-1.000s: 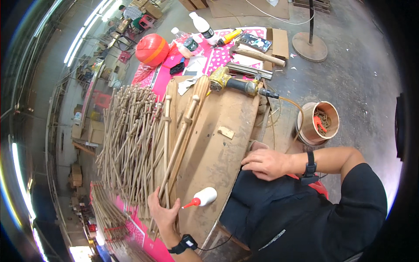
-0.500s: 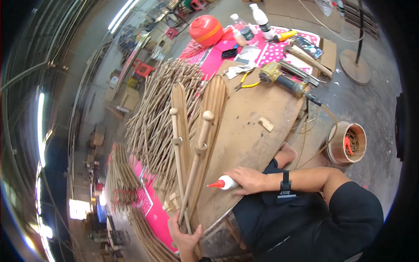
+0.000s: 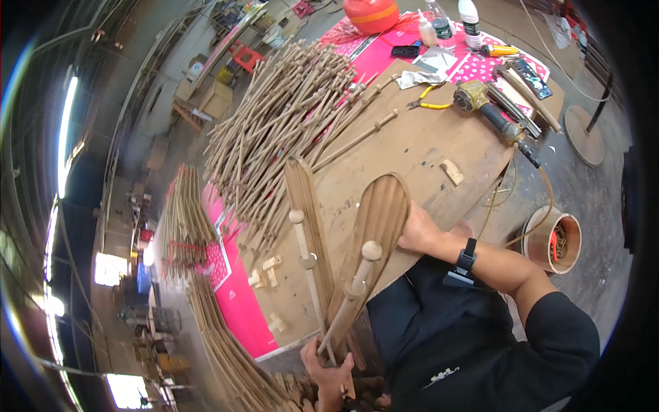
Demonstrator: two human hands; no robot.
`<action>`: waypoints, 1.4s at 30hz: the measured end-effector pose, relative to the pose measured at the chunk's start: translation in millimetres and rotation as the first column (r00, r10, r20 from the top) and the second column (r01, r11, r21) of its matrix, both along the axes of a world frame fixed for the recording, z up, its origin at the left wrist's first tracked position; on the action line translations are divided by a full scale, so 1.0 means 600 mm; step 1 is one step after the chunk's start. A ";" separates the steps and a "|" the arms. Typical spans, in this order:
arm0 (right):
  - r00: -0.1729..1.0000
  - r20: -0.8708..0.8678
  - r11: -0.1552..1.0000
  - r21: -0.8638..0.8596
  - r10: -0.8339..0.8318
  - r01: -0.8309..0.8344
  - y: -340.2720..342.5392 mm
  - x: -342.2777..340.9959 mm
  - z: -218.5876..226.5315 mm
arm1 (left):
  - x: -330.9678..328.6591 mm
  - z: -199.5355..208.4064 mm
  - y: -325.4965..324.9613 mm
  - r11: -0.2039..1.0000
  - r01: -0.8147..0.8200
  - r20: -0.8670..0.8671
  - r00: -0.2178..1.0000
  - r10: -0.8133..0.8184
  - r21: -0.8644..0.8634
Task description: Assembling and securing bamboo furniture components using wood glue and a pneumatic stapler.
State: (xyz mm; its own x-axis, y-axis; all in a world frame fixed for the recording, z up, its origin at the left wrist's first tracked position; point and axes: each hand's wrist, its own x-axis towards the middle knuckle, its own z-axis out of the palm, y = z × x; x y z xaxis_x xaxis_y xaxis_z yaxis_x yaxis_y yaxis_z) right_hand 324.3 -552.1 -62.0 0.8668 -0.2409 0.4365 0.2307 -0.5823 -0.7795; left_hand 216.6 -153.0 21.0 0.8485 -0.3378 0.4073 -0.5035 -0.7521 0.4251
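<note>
My left hand (image 3: 328, 367), at the table's near edge, is closed round the narrow lower ends of a wooden V-shaped piece. The piece has two grooved slats with rounded tips, a narrower left slat (image 3: 309, 213) and a broader right slat (image 3: 391, 196). Over them run two round sticks, each with a ball end and a collar: a thin left stick (image 3: 303, 240) and a thicker right stick (image 3: 362, 275). My right hand (image 3: 417, 230) is beside the broad slat's edge, its fingers hidden behind the wood. The glue bottle is out of sight.
A large heap of knobbed sticks (image 3: 281, 117) lies on the table's far left. Small wood blocks (image 3: 271, 268) are near the left edge. Yellow pliers (image 3: 432, 99) and an air tool (image 3: 491, 113) lie at the right. A bucket (image 3: 535, 233) stands on the floor.
The V-shaped piece has come nearer me, off the stick heap, with my left hand moving down and right. My right hand has moved forward behind the broad slat; the white red-tipped bottle no longer shows.
</note>
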 end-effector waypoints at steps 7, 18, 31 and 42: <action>0.984 0.112 0.941 0.295 0.141 -0.168 0.063 -0.085 -0.004 | -0.013 -0.036 -0.017 0.999 -0.038 0.056 0.998 0.038 -0.017; 0.584 -0.182 0.609 0.326 0.791 -0.723 0.171 -0.157 0.119 | 0.021 0.001 -0.104 0.998 -0.036 0.207 0.977 0.045 -0.045; 0.826 -0.047 0.806 0.257 0.561 -0.533 0.135 -0.135 0.158 | -0.062 0.056 -0.086 0.979 -0.166 0.197 0.962 0.186 -0.116; 0.680 0.116 0.449 0.670 0.723 -0.592 0.157 -0.048 0.152 | -0.258 -0.066 0.034 0.893 -0.450 -0.419 0.816 0.398 -0.029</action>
State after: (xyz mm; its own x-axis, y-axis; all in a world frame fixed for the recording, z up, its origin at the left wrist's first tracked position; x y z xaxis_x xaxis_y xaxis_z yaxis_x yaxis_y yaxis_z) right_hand 295.3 -457.9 29.2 0.9212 0.2900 0.2595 0.1644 0.3145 -0.9349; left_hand 62.0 -132.5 -18.3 0.9922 0.1223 0.0243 0.0813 -0.7818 0.6182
